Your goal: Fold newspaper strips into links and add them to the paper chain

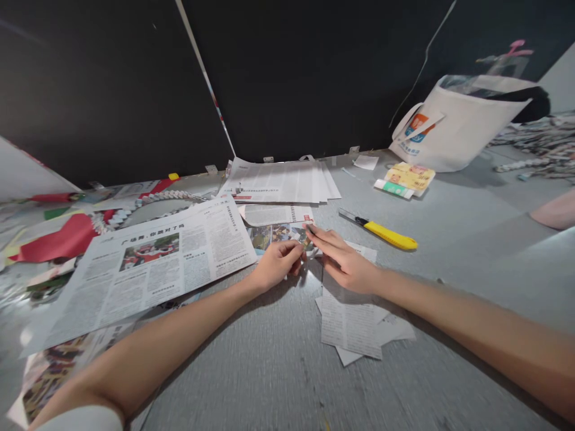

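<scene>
My left hand (275, 264) is closed, thumb and forefinger pinched on a small printed paper piece (309, 244). From the other side, my right hand (348, 263) holds the same piece, its fingers stretched close together along it. Both hands are just above the grey tabletop, and the fingers hide much of the paper. Beneath and in front of the right hand lie cut newspaper pieces (350, 326), loosely stacked. A yellow utility knife (390, 234) lies beyond the right hand with its blade out. Colour-printed paper (264, 237) is just behind the left hand.
A large newspaper sheet (197, 263) covers the left side. More sheets (274, 179) are stacked against the black panel. A folded-paper chain (171, 196) and red paper (63, 238) lie far left. At right are a yellow packet (413, 175) and white bag (462, 123).
</scene>
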`<state>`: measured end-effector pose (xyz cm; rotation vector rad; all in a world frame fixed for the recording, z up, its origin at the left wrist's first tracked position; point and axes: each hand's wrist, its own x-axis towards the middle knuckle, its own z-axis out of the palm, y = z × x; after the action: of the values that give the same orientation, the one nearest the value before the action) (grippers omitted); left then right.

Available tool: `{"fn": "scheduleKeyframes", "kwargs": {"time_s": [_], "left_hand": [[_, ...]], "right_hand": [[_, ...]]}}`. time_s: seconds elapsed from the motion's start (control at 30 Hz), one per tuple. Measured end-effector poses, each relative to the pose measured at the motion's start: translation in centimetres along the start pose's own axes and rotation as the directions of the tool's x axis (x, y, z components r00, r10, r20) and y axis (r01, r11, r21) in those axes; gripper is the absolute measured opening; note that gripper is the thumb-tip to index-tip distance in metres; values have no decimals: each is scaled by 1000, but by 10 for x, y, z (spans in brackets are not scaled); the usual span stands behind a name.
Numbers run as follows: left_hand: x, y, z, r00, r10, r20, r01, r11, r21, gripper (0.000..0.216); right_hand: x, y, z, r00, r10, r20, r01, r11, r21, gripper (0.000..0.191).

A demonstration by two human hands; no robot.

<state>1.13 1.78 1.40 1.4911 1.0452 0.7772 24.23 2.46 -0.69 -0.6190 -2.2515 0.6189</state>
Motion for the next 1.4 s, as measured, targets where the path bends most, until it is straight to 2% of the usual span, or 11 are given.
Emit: {"fn": "scheduleKeyframes", "kwargs": {"time_s": [0.07, 0.17, 0.27, 0.4, 0.6, 0.73, 0.83, 1.0, 1.2, 1.27, 1.4], "left_hand": [[0, -1, -1, 1000, 9, 4, -9, 1000, -6, 34], [1, -2, -1, 1000, 0, 6, 0, 1000, -21, 32], [2, -4, -2, 1000, -18, -11, 17, 999, -40, 34], [3, -6, -3, 1000, -16, -16, 16, 999, -45, 31], [2, -6, -3, 1000, -2, 4, 3, 999, -53, 28], [-1, -3, -2, 1000, 6, 27, -7, 1000, 20, 34], [-4, 2, -2, 997, 29, 73, -38, 992, 123, 39], [-6, 6, 0, 995, 43, 93, -57, 987, 153, 39], [-5, 4, -1, 991, 38, 130, -57, 987, 150, 41], [-6, 4, -2, 985, 38, 165, -63, 987, 150, 40], [-7, 6, -4, 973, 45, 228, -80, 986, 145, 38]], "right_hand": [[-1, -1, 0, 1000, 13, 5, -14, 999, 45, 73], [-2, -3, -1, 992, 123, 21, -125, 984, 125, 64], [-3, -3, -1, 984, 175, 32, -177, 966, 190, 74], [-1, -3, -2, 994, 103, 48, -108, 986, 129, 80], [2, -4, -1, 1000, 0, -9, 1, 998, 66, 57], [1, -2, 0, 996, 22, -84, -20, 999, 30, 32], [-1, 1, 1, 994, 45, -101, -47, 999, -14, 27], [-1, 0, 3, 989, 89, -120, -99, 992, -83, 34], [1, -7, -1, 963, 263, -61, -268, 958, -99, 59], [0, -6, -1, 969, 243, -47, -246, 965, -94, 66], [-3, -2, 0, 993, 113, 19, -109, 985, -135, 79]]}}
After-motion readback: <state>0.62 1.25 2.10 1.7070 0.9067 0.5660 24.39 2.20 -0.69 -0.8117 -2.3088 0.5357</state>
